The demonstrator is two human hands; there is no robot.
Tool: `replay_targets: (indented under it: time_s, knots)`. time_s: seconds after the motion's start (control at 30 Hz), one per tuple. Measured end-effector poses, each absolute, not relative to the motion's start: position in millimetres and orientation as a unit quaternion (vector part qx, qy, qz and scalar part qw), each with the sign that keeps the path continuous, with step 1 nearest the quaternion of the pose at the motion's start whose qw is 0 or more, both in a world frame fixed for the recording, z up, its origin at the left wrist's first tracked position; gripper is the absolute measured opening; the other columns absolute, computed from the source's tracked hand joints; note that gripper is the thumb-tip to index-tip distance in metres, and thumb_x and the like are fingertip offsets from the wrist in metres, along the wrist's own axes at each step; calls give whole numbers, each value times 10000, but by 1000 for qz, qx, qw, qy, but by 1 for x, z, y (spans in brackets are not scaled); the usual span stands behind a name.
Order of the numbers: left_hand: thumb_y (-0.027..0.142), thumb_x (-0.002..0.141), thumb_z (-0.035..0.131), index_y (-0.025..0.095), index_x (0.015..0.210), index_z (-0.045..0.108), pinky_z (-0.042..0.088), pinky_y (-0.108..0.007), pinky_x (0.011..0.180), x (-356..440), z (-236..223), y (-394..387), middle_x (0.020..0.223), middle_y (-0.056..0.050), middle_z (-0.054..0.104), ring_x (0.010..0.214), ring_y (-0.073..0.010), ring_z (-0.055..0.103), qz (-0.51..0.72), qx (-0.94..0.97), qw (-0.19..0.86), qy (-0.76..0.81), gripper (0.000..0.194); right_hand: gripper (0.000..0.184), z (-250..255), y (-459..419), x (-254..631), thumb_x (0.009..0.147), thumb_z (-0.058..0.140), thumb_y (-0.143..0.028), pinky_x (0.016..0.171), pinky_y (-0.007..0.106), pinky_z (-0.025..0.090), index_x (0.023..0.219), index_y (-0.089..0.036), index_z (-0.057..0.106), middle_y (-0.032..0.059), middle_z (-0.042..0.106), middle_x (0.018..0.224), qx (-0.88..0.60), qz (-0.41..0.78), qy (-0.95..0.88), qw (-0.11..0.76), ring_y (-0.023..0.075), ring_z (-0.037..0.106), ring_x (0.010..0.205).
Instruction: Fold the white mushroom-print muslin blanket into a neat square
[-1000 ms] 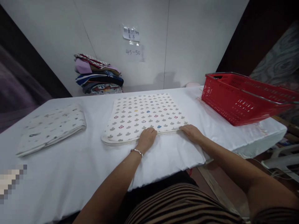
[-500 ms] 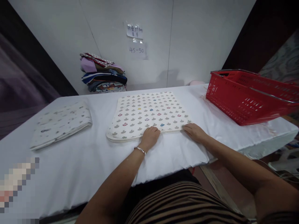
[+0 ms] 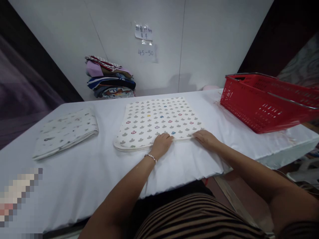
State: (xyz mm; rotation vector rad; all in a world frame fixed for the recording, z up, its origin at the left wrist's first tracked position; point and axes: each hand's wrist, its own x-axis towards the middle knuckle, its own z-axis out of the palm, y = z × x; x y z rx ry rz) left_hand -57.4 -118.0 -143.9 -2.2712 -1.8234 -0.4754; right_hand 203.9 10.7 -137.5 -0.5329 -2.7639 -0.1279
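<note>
A folded white cloth (image 3: pixel 159 116) printed with rows of small grey and coloured motifs lies flat on the white-covered table (image 3: pixel 99 186) in front of me. My left hand (image 3: pixel 162 143) is closed on the middle of its near edge, fingers on top and thumb out of sight. Near the cloth's front right corner, my right hand (image 3: pixel 205 138) grips the same edge, its fingertips bent over the fabric. Several layers show along the cloth's rounded front left corner. To the left lies a second folded cloth (image 3: pixel 67 132), white with sparse small prints, apart from both hands.
A red plastic basket (image 3: pixel 269 109) with metal handles stands at the table's right end. Behind the table, a stack of folded fabrics (image 3: pixel 111 79) rests against the wall. Two paper notes (image 3: pixel 146 53) are taped there. A pixelated patch (image 3: pixel 20 199) covers the lower left.
My left hand has shifted slightly right along the cloth's near edge, and my right hand slightly left, so they are a little closer together. The cloth lies almost as before.
</note>
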Motion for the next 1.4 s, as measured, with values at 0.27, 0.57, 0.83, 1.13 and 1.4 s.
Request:
replay_targets:
  time_s: [0.27, 0.57, 0.83, 1.13, 1.4]
  knots:
    - [26, 836, 449, 165, 870, 564, 408, -311, 729, -51, -148, -103, 934, -57, 585, 827, -176, 530, -149, -793, 133, -576, 184, 190, -142, 16, 185, 895, 387, -146, 680, 292, 363, 880, -173, 574, 72, 606, 827, -198, -35, -971, 127, 181, 518, 758]
    - [38, 840, 429, 189, 946, 572, 418, -323, 748, -48, -151, -96, 1037, -59, 576, 875, -177, 542, -147, -791, 124, -581, 234, 236, -142, 16, 177, 890, 398, -157, 753, 313, 391, 1016, -173, 597, 87, 620, 915, -160, -6, -975, 154, 188, 529, 851]
    - [70, 863, 441, 175, 907, 557, 407, -335, 707, -42, -149, -91, 943, -62, 570, 817, -184, 536, -139, -784, 130, -591, 162, 259, -141, 10, 165, 920, 381, -179, 801, 356, 431, 1014, -169, 622, 116, 625, 1008, -141, -8, -973, 183, 203, 546, 905]
    - [86, 875, 433, 178, 840, 572, 391, -343, 755, -41, -151, -95, 948, -63, 572, 892, -199, 495, -152, -794, 153, -568, 171, 242, -140, 3, 174, 922, 405, -197, 807, 356, 429, 923, -182, 646, 100, 628, 1029, -143, -1, -963, 227, 209, 538, 934]
    - [44, 851, 435, 165, 776, 559, 373, -338, 733, -41, -153, -95, 787, -61, 552, 817, -199, 490, -137, -802, 178, -554, 188, 254, -147, 7, 170, 910, 380, -125, 730, 307, 369, 899, -167, 630, 82, 636, 864, -151, -35, -970, 185, 179, 528, 799]
